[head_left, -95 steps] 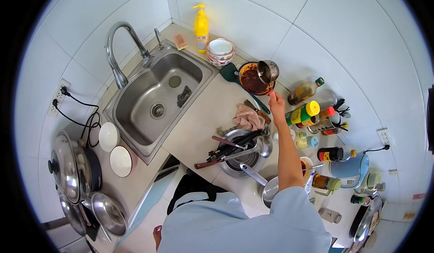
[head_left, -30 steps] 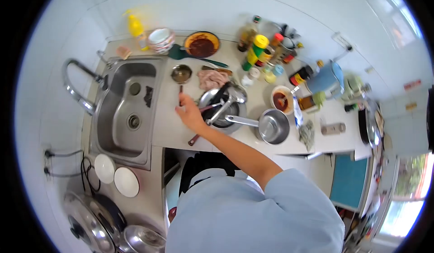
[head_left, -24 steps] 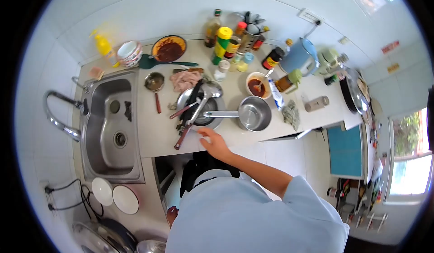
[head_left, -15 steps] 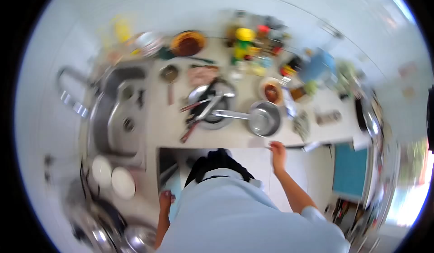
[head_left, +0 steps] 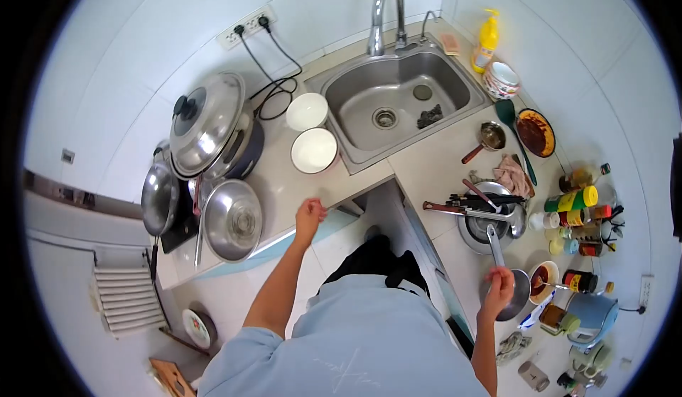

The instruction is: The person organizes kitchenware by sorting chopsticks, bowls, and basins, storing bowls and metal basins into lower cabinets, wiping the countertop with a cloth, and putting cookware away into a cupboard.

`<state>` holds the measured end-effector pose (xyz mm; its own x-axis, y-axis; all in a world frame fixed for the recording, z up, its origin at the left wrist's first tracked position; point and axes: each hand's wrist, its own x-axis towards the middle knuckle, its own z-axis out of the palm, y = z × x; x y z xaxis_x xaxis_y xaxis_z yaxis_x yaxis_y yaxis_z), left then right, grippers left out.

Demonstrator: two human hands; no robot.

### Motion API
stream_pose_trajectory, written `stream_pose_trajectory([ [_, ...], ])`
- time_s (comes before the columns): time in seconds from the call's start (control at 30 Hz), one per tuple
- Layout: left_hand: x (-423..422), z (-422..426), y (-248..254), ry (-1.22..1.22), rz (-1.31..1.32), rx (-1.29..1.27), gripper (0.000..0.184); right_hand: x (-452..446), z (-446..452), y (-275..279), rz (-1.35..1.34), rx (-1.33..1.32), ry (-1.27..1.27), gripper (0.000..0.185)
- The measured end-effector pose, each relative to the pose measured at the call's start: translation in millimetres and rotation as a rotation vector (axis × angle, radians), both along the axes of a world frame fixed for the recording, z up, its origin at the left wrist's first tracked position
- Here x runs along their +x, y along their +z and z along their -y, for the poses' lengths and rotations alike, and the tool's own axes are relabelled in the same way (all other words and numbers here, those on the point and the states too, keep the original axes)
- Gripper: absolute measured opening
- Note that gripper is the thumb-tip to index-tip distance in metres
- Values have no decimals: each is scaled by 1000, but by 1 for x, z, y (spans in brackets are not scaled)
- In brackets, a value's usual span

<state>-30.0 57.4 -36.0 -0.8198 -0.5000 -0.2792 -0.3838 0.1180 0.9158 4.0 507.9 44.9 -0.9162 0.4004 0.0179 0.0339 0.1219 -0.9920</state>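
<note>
My left hand (head_left: pixel 310 221) hangs just off the front edge of the left counter, below two white bowls, the nearer bowl (head_left: pixel 314 150) and the farther bowl (head_left: pixel 307 111). Its fingers are loosely curled, and nothing shows in them. My right hand (head_left: pixel 500 289) is over the near side of a metal saucepan (head_left: pixel 521 299), hiding part of it. The fingers there are curled in as well, with no object visible in them. The saucepan's long handle (head_left: pixel 494 245) points away from me, across a metal lid or pan (head_left: pixel 472 234) with knives and a cleaver on it.
A steel sink (head_left: pixel 341 148) fills the corner. On the left stand a large lidded pot (head_left: pixel 213 127), a steel basin (head_left: pixel 233 219) and a wok (head_left: pixel 160 198). To the right are a ladle (head_left: pixel 491 136), a green spatula (head_left: pixel 506 113), a sauce bowl (head_left: pixel 543 281) and several seasoning bottles.
My view and body have turned left, bringing the sink and pot into full view. My left hand has risen to the left counter's edge; my right hand is now over the saucepan.
</note>
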Motion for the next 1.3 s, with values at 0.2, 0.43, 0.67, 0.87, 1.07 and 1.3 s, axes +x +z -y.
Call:
stream_pose_trajectory([
  [0.2,-65,51,25,250,52,322,46,-66,93,7,44,-70,358,12],
  [0.43,-97,78,0,97,73,740,45,-148,236,0,77,31,692,17],
  [0.67,-91,78,8,113,84,803,59,-270,356,-43,186,476,865,32],
  [0.87,-57,84,39,233,23,828,56,-317,435,-89,259,543,841,57],
  [1.07,-64,87,81,430,23,641,49,-331,465,-101,591,-7,890,39],
  [1.3,-155,79,92,329,-48,101,50,-335,364,-78,1052,-1300,435,25],
])
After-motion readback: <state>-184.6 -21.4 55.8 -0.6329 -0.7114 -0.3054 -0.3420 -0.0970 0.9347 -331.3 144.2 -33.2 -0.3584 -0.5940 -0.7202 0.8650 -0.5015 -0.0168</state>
